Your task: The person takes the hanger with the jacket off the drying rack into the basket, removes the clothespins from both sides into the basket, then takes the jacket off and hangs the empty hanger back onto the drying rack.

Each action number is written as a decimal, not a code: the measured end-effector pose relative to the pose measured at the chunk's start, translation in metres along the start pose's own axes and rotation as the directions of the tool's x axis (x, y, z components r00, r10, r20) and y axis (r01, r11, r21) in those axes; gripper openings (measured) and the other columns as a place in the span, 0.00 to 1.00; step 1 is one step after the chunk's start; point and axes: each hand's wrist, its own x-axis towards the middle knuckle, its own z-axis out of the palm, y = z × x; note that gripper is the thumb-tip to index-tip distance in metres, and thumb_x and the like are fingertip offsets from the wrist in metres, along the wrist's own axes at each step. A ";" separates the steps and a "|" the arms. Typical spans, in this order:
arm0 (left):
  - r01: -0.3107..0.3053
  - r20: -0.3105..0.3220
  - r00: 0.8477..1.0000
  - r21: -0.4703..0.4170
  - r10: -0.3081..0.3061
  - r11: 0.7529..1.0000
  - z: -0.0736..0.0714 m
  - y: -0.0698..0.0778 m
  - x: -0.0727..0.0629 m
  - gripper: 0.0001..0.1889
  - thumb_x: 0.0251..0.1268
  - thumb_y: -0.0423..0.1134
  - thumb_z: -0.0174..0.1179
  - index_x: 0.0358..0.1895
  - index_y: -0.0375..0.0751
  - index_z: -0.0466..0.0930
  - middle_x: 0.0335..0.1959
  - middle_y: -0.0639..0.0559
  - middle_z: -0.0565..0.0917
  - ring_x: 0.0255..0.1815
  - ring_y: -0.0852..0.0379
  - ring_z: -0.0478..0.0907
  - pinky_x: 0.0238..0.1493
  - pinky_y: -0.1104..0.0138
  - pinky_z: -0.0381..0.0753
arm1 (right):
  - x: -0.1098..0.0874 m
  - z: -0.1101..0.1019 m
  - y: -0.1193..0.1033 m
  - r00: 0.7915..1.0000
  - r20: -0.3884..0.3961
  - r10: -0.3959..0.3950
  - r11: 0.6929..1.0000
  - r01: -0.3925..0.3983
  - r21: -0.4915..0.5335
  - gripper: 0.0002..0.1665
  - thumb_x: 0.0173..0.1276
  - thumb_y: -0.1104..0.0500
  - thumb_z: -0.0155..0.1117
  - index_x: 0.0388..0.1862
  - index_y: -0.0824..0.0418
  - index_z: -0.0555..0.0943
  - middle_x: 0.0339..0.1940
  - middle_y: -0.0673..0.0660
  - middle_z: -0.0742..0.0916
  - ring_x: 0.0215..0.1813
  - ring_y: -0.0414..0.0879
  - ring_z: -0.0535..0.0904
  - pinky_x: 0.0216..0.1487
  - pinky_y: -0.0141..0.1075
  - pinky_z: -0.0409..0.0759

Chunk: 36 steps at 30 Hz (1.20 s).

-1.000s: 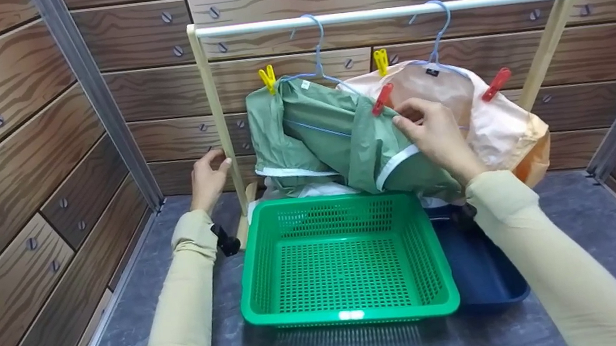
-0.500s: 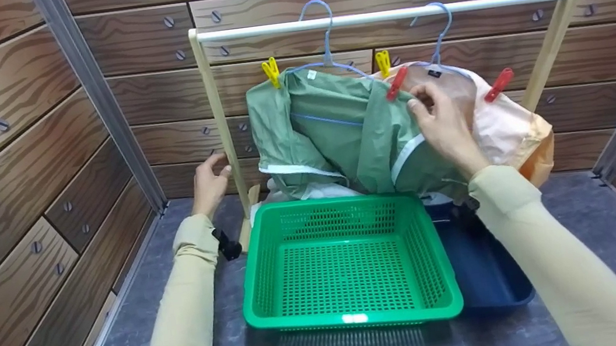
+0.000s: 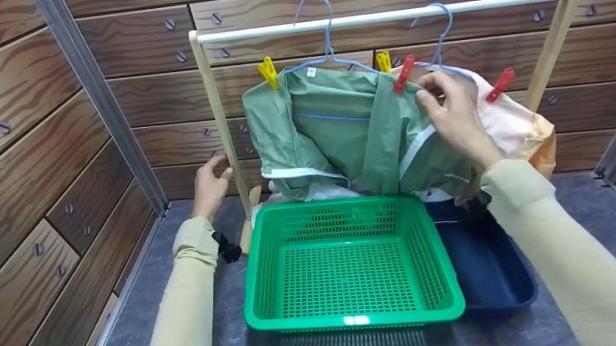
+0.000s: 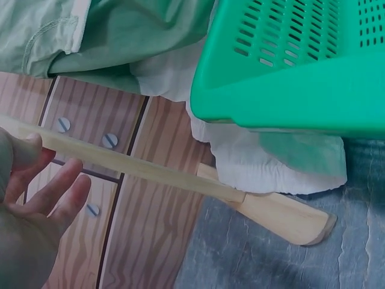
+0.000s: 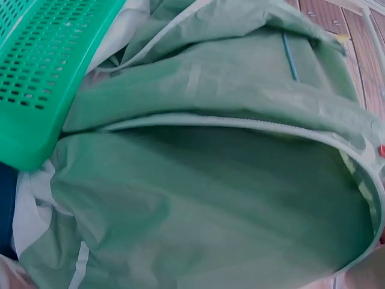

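In the head view a green jacket (image 3: pixel 328 100) with white edging hangs on a blue hanger (image 3: pixel 327 41), whose hook rises well above the rack's white bar (image 3: pixel 383 17). A yellow clothespin (image 3: pixel 268 73) clips its left shoulder, a red clothespin (image 3: pixel 404 74) its right. My right hand (image 3: pixel 456 110) pinches the jacket's right shoulder beside the red clothespin. The right wrist view is filled by green cloth (image 5: pixel 180 205). My left hand (image 3: pixel 211 186) holds the rack's left wooden post (image 4: pixel 150 168) between thumb and forefinger, the other fingers loose.
Behind hangs a pale peach garment (image 3: pixel 513 124) on a second hanger (image 3: pixel 445 32), with its own yellow clothespin (image 3: pixel 383 61) and red clothespin (image 3: pixel 500 84). A green basket (image 3: pixel 355 321) stands in front, beside a dark blue tub (image 3: pixel 490 268). Wood-patterned walls (image 3: pixel 14 174) enclose the table.
My right hand has moved right and slightly up with the jacket's shoulder. The jacket has spread and levelled, and its hanger hook has risen above the bar. My left hand stays on the post.
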 end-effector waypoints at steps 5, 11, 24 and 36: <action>0.001 0.004 1.000 0.018 -0.001 1.000 0.000 -0.001 -0.002 0.20 0.73 0.31 0.54 0.65 0.34 0.73 0.65 0.39 0.74 0.64 0.44 0.71 0.63 0.54 0.69 | -0.011 -0.008 -0.006 0.997 0.061 -0.035 0.995 0.029 0.092 0.08 0.70 0.73 0.55 0.43 0.79 0.77 0.35 0.64 0.79 0.37 0.42 0.71 0.40 0.30 0.66; -0.045 -0.277 0.960 -0.004 0.043 0.999 0.008 0.018 -0.005 0.08 0.73 0.35 0.54 0.48 0.36 0.79 0.40 0.44 0.81 0.41 0.49 0.76 0.44 0.60 0.73 | -0.026 -0.022 -0.014 0.991 0.136 0.010 0.995 -0.023 0.096 0.10 0.72 0.71 0.54 0.45 0.79 0.77 0.35 0.63 0.77 0.37 0.44 0.69 0.39 0.31 0.65; -0.428 -0.123 0.889 0.112 0.440 0.897 0.007 0.086 0.002 0.16 0.73 0.36 0.57 0.60 0.37 0.80 0.58 0.44 0.80 0.62 0.51 0.73 0.66 0.63 0.65 | -0.033 -0.021 -0.012 0.985 0.170 0.018 0.996 -0.034 0.089 0.10 0.73 0.70 0.54 0.47 0.77 0.77 0.37 0.65 0.78 0.38 0.46 0.70 0.40 0.32 0.66; -0.391 0.075 0.920 0.098 0.385 0.915 -0.005 0.072 -0.003 0.09 0.68 0.35 0.62 0.47 0.36 0.87 0.44 0.44 0.87 0.45 0.49 0.82 0.47 0.58 0.78 | -0.037 -0.020 0.036 0.982 0.168 -0.082 0.996 0.088 -0.028 0.10 0.70 0.70 0.60 0.48 0.69 0.82 0.40 0.59 0.84 0.39 0.41 0.75 0.42 0.29 0.70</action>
